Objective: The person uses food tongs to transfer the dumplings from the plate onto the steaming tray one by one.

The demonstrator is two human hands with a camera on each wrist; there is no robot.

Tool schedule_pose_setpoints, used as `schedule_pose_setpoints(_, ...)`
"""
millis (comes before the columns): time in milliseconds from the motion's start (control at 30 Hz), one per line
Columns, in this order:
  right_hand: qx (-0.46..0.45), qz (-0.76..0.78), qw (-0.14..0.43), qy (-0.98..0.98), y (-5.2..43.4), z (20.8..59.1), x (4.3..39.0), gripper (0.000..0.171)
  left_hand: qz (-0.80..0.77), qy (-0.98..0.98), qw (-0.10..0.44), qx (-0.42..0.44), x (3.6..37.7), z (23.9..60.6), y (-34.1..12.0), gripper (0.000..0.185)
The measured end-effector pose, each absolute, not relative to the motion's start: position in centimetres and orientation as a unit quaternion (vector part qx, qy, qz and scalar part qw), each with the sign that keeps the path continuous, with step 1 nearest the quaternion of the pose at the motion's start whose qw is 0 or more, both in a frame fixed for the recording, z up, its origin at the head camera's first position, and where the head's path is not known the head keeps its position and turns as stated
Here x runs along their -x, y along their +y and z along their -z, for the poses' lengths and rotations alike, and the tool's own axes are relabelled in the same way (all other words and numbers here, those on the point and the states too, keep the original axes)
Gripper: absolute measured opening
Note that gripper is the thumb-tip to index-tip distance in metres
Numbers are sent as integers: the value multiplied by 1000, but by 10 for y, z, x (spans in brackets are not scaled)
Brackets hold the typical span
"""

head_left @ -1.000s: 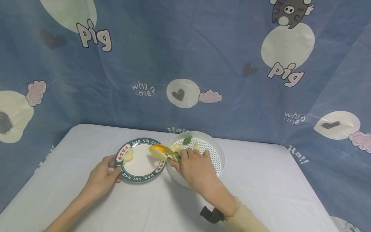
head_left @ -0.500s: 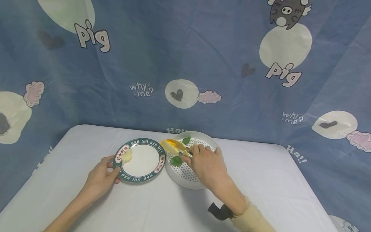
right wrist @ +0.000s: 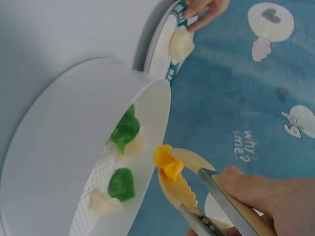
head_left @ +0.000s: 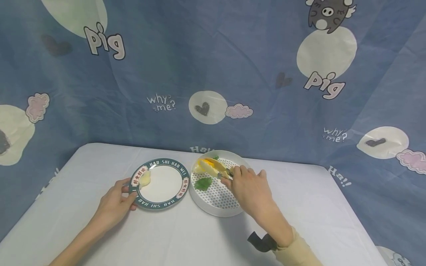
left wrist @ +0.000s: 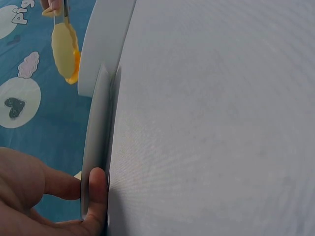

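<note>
While left hand (head_left: 114,207) grips "HAO SHI HAO WEI" plate (head_left: 159,183), right hand (head_left: 250,188) round tongs (head_left: 213,170) w/ orange piece (right wrist: 168,162).

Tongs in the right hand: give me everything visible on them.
The tongs have pale yellow scalloped tips on metal arms, gripped near the arms by the right hand. The tips pinch an orange piece of food, held above the white perforated basket, over its far rim. Nothing else touches them; the hinge end is hidden by the hand.
</note>
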State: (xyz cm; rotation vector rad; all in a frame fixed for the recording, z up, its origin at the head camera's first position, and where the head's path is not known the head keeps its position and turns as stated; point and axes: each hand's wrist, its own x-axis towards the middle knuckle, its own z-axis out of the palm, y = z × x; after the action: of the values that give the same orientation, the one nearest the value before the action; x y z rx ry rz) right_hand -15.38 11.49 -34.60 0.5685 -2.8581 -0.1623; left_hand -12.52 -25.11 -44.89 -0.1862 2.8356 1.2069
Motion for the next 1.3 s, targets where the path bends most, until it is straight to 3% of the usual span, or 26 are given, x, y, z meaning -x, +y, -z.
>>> schedule_pose_setpoints(300, -187, 61, 133, -971, 126, 348, 154, 50, -394, 917, 29, 58, 126, 448, -251, 69)
schedule_pose_setpoints(767, -169, 41, 112, -978, 129, 346, 154, 48, -397, 916, 34, 56, 126, 450, -253, 69)
schedule_pose_setpoints(1300, -177, 42, 143, -973, 133, 347, 154, 53, -392, 917, 30, 61, 126, 449, -251, 70)
